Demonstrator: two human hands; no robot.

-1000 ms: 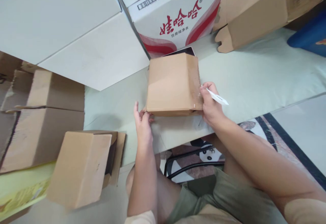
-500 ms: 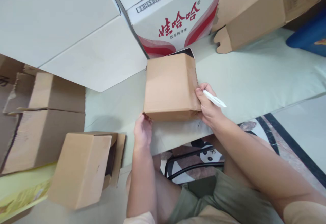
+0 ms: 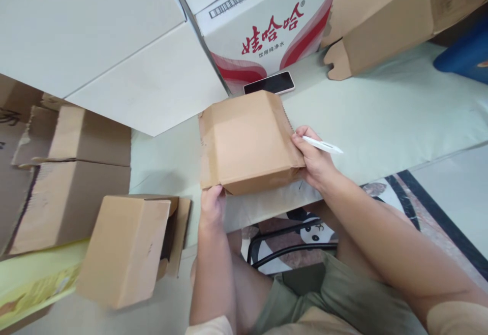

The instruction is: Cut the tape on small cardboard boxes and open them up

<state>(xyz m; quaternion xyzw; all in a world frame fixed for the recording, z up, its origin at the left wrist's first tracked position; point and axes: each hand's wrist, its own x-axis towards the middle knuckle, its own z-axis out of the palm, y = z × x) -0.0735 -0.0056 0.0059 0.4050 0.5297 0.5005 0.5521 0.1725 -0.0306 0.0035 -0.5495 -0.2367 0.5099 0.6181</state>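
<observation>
A brown cardboard box [image 3: 247, 139] is held over the pale green cloth, with a side flap now spread out on its left. My left hand [image 3: 212, 205] is closed on its near left corner, and part of its fingers is hidden under the cardboard. On the right, my right hand [image 3: 312, 154] grips the box's side edge between thumb and fingers. That same hand also holds a slim white pen-shaped tool [image 3: 323, 145], which points off to the right. Just beyond the box lies a phone [image 3: 270, 83] with a dark screen.
Tall white boxes [image 3: 125, 35] and a white carton with red lettering [image 3: 267, 32] stand behind. An opened cardboard box [image 3: 385, 30] lies at back right, beside a blue object [image 3: 465, 53]. At left are another cardboard box [image 3: 114, 248] and larger cartons [image 3: 72, 203].
The box has tilted and shifted slightly toward me, and its left flap has swung outward. More of the phone behind it shows. Both hands keep their hold.
</observation>
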